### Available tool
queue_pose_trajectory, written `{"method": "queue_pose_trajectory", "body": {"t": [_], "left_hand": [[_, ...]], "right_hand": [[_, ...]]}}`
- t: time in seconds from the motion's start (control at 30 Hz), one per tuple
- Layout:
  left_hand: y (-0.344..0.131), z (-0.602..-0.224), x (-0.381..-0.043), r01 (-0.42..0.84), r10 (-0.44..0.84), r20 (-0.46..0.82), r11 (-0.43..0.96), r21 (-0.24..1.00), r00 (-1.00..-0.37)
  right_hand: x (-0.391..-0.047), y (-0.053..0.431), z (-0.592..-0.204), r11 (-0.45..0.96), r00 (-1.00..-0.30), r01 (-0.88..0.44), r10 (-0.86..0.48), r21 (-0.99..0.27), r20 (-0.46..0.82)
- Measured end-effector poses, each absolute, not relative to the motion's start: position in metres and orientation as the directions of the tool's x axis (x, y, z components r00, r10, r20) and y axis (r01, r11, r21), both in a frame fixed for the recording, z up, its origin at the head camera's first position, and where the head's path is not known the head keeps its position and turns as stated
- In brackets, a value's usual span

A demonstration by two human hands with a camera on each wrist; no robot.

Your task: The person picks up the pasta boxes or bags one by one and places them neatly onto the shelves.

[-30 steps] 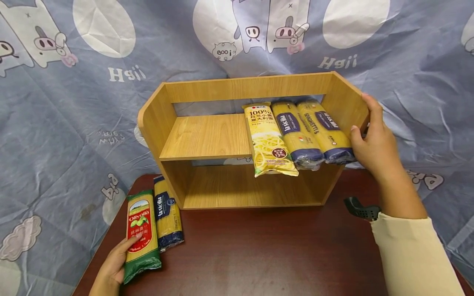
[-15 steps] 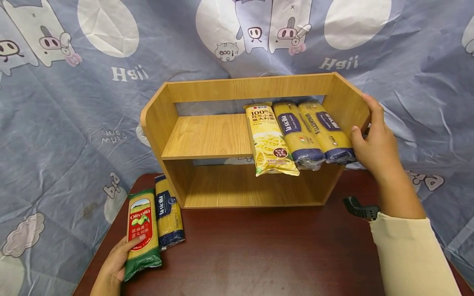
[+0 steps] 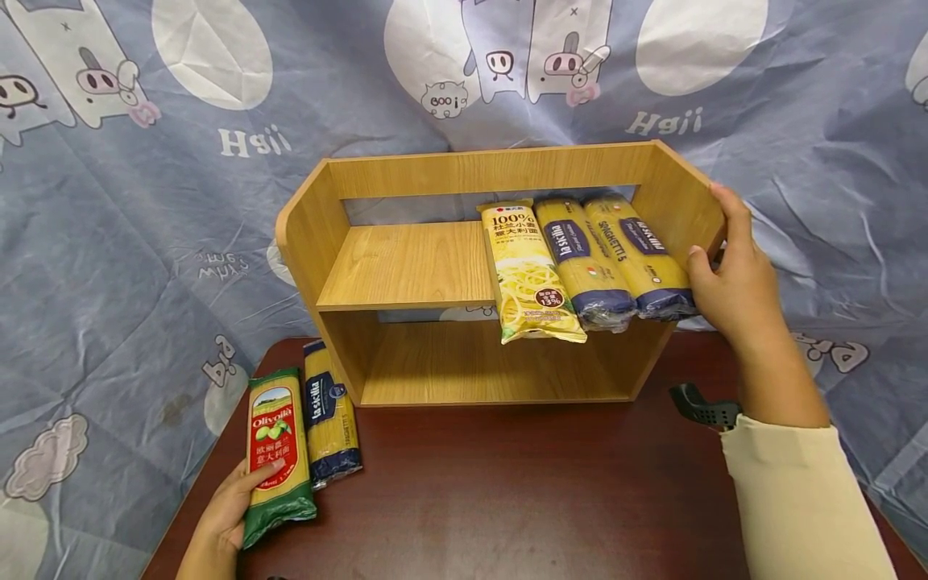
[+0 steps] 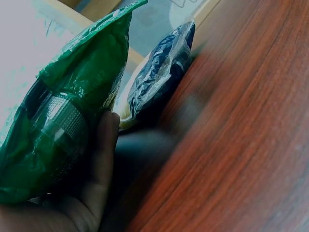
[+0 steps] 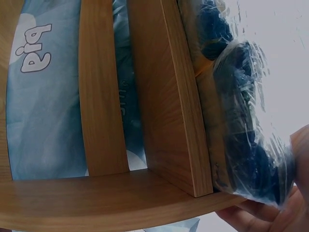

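Note:
My left hand (image 3: 228,507) holds the lower left side of a red-labelled, green-ended Olivoilà spaghetti pack (image 3: 283,431), thumb across its front. The left wrist view shows the pack's green end (image 4: 72,106) raised above the table. Just right of it, a blue-and-yellow la Sicilia spaghetti pack (image 3: 329,419) lies beside the wooden shelf (image 3: 413,258). My right hand (image 3: 739,282) grips the shelf's right side panel, its thumb at the front edge near a la Sicilia pack (image 3: 638,258). Another la Sicilia pack (image 3: 583,262) and a pale yellow pasta pack (image 3: 532,278) lie beside that on the upper board.
The packs on the upper board stick out past its front edge. Left of them is bare board, and below is the lower compartment (image 3: 493,366). The dark red table (image 3: 522,491) extends in front. A patterned cloth (image 3: 174,209) hangs behind.
The head view has shifted very slightly. Both hands keep their holds, and the packs on the shelf stay in place.

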State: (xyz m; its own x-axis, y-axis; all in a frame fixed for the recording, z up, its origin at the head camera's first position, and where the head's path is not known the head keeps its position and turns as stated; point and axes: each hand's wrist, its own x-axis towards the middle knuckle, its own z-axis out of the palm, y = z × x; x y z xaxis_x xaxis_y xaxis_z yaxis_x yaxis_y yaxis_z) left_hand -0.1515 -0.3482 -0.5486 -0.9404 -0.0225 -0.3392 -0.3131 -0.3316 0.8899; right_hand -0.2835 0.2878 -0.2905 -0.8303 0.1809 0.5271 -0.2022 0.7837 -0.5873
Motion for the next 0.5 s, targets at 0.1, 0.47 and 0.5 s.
{"method": "queue_pose_trajectory", "body": {"t": [0.1, 0.47, 0.5], "left_hand": [[-0.3503, -0.5506, -0.1517, -0.301, 0.016, -0.316, -0.356, 0.885, -0.949], [-0.3496, -0.5516, -0.1508, -0.251, -0.027, -0.278, -0.352, 0.902, -0.96], [-0.3496, -0.5513, -0.1507, -0.241, -0.03, -0.269, -0.356, 0.903, -0.963]], "right_hand": [[-0.2833, 0.2878, -0.291, 0.783, -0.828, -0.206, 0.18, -0.587, 0.531], [-0.2832, 0.2874, -0.2912, 0.779, -0.825, -0.204, 0.189, -0.592, 0.533], [-0.283, 0.2873, -0.291, 0.778, -0.825, -0.203, 0.19, -0.594, 0.532]]}}
